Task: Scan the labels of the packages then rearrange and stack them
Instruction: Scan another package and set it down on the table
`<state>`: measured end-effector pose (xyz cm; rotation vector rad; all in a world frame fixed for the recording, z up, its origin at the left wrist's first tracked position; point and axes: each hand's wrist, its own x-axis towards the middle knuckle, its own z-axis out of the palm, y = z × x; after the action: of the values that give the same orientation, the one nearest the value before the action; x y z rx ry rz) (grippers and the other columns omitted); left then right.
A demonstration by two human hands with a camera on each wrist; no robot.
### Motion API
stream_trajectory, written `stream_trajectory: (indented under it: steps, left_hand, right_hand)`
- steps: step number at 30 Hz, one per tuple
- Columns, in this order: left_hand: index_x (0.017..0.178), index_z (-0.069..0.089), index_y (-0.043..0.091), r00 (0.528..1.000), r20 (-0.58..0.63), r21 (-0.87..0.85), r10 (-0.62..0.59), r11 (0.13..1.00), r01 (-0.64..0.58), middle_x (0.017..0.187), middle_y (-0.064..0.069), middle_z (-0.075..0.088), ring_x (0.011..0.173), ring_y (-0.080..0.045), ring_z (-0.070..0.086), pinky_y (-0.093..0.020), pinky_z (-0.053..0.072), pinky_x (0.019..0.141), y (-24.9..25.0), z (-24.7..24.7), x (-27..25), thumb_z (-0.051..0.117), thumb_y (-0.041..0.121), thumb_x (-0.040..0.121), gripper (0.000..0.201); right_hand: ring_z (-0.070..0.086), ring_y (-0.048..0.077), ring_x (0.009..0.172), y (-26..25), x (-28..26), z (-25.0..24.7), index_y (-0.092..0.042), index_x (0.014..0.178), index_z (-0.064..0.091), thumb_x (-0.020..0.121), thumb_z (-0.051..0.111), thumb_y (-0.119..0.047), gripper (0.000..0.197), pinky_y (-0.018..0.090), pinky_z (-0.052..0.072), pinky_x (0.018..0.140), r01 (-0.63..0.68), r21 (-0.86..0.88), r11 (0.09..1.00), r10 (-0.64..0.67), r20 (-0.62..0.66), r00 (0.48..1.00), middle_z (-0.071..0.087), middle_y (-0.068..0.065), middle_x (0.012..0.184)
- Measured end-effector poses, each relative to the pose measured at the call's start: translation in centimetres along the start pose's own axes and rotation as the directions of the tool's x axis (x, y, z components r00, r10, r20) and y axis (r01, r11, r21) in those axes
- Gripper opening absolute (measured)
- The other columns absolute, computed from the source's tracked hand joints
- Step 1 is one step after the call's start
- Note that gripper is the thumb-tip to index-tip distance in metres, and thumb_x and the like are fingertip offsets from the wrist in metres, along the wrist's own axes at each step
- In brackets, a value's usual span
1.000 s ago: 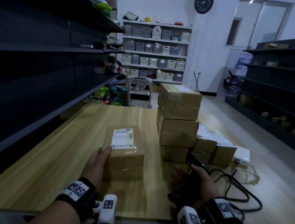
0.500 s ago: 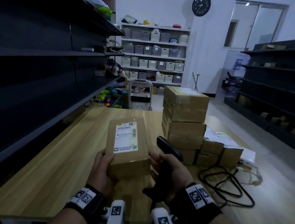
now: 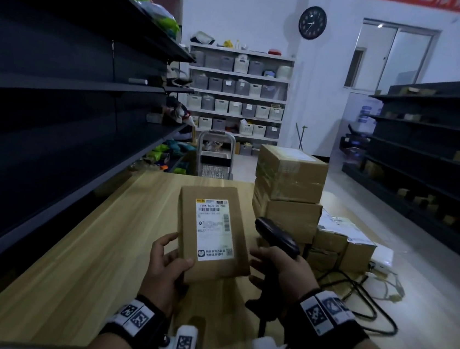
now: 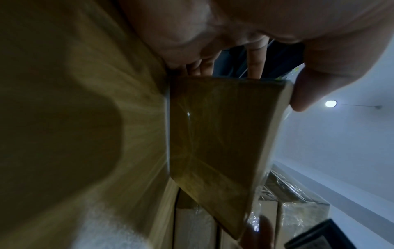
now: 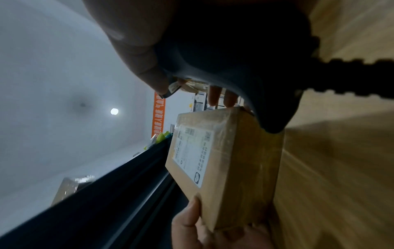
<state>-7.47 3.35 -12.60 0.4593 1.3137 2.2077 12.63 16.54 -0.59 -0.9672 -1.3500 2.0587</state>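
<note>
Head view: left hand (image 3: pixel 167 264) grips the small box (image 3: pixel 213 234) at its near corner, thumb on top, tipping the label (image 3: pixel 214 230) up, probably so it's readable. Right hand (image 3: pixel 281 269) is wrapped around the scanner (image 3: pixel 276 237) handle just beside the box, fingertips near its edge.

Left wrist view: fingers (image 4: pixel 255 62) behind the box, thumb in front.

Right wrist view: the label faces the scanner.

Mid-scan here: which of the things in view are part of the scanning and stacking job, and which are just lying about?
In the job:
- labelled package, held in the left hand
- barcode scanner, gripped by the right hand
- stack of boxes
- smaller parcels beside it

Lying about:
- white device on the table
- wall clock
- folding trolley
- grey bins on the far shelves
</note>
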Motion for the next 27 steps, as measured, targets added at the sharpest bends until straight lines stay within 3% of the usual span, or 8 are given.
stream_trajectory:
  steps: [4, 6, 8, 11, 14, 17, 23, 27]
  left_hand:
    - [0.126, 0.058, 0.05, 0.999, -0.035, 0.031, 0.01, 0.999, -0.009, 0.126, -0.019, 0.077, 0.116, -0.049, 0.075, -0.077, 0.058, 0.098, 0.5, 0.3, -0.7, 0.083, 0.012, 0.072, 0.071]
    - [0.126, 0.054, 0.05, 0.998, -0.058, 0.047, 0.015, 0.999, -0.012, 0.128, -0.02, 0.074, 0.116, -0.047, 0.074, -0.076, 0.058, 0.099, 0.7, 0.6, -1.0, 0.084, 0.01, 0.074, 0.072]
    - [0.125, 0.052, 0.052, 0.997, -0.079, 0.067, 0.015, 0.998, -0.01, 0.129, -0.018, 0.073, 0.116, -0.046, 0.074, -0.075, 0.059, 0.098, 0.8, 0.8, -1.1, 0.089, 0.019, 0.064, 0.078]
    - [0.122, 0.051, 0.059, 0.997, -0.08, 0.116, 0.025, 0.993, -0.016, 0.131, -0.014, 0.072, 0.117, -0.043, 0.074, -0.072, 0.061, 0.097, 0.7, 0.8, -1.2, 0.091, 0.032, 0.054, 0.084]
    - [0.121, 0.054, 0.062, 0.996, -0.084, 0.109, 0.031, 0.994, -0.021, 0.131, -0.014, 0.073, 0.117, -0.043, 0.075, -0.073, 0.061, 0.096, 0.5, 0.7, -1.1, 0.092, 0.034, 0.052, 0.084]
    - [0.123, 0.053, 0.059, 0.996, -0.078, 0.117, 0.034, 0.993, -0.024, 0.131, -0.012, 0.073, 0.117, -0.042, 0.075, -0.072, 0.061, 0.096, 0.8, 0.8, -1.4, 0.092, 0.031, 0.055, 0.083]
    - [0.144, 0.044, 0.046, 0.997, -0.06, 0.192, 0.047, 0.981, -0.035, 0.131, -0.01, 0.071, 0.118, -0.039, 0.073, -0.067, 0.062, 0.098, 1.3, 1.1, -1.9, 0.084, 0.025, 0.067, 0.089]
    - [0.134, 0.049, 0.055, 0.997, -0.063, 0.203, 0.04, 0.979, -0.027, 0.133, -0.009, 0.071, 0.12, -0.039, 0.072, -0.069, 0.06, 0.101, 1.2, 0.8, -1.7, 0.09, 0.036, 0.055, 0.091]
  right_hand:
    - [0.067, 0.03, 0.064, -1.6, -1.5, -0.3, -0.004, 0.112, 0.07, 0.095, 0.07, -0.013, 0.02, 0.049, 0.056, 0.07, 0.04, -0.185, 0.982, -0.035, 0.031, 0.999, 0.071, 0.017, 0.083]
    - [0.063, 0.03, 0.057, -2.4, -2.3, -0.4, -0.005, 0.11, 0.066, 0.097, 0.068, -0.012, 0.015, 0.045, 0.051, 0.065, 0.04, -0.229, 0.973, -0.027, 0.061, 0.998, 0.068, 0.017, 0.074]
    - [0.055, 0.027, 0.051, -3.0, -2.9, -0.4, -0.005, 0.109, 0.065, 0.096, 0.068, -0.009, 0.015, 0.04, 0.046, 0.059, 0.024, -0.263, 0.964, -0.001, 0.085, 0.996, 0.06, 0.014, 0.063]
    - [0.046, 0.023, 0.05, -4.0, -3.9, -0.6, -0.004, 0.114, 0.066, 0.095, 0.069, -0.006, 0.019, 0.036, 0.038, 0.055, -0.004, -0.312, 0.95, 0.042, 0.116, 0.992, 0.05, 0.011, 0.061]
    - [0.044, 0.025, 0.054, -5.0, -5.0, -0.7, -0.007, 0.116, 0.066, 0.095, 0.071, -0.007, 0.021, 0.037, 0.037, 0.058, -0.028, -0.324, 0.946, 0.071, 0.121, 0.99, 0.048, 0.012, 0.066]
    - [0.044, 0.025, 0.054, -5.8, -5.6, -0.8, -0.006, 0.112, 0.066, 0.093, 0.072, -0.01, 0.021, 0.037, 0.039, 0.057, -0.03, -0.322, 0.946, 0.071, 0.117, 0.991, 0.049, 0.011, 0.066]
    - [0.043, 0.023, 0.052, -6.3, -6.3, -0.8, -0.011, 0.114, 0.064, 0.094, 0.07, -0.009, 0.021, 0.036, 0.039, 0.056, -0.008, -0.371, 0.928, 0.062, 0.133, 0.989, 0.049, 0.009, 0.063]
    - [0.042, 0.022, 0.049, -6.2, -6.2, -1.0, -0.006, 0.12, 0.06, 0.093, 0.068, -0.007, 0.028, 0.034, 0.037, 0.056, 0.014, -0.42, 0.908, 0.036, 0.112, 0.993, 0.048, 0.008, 0.06]
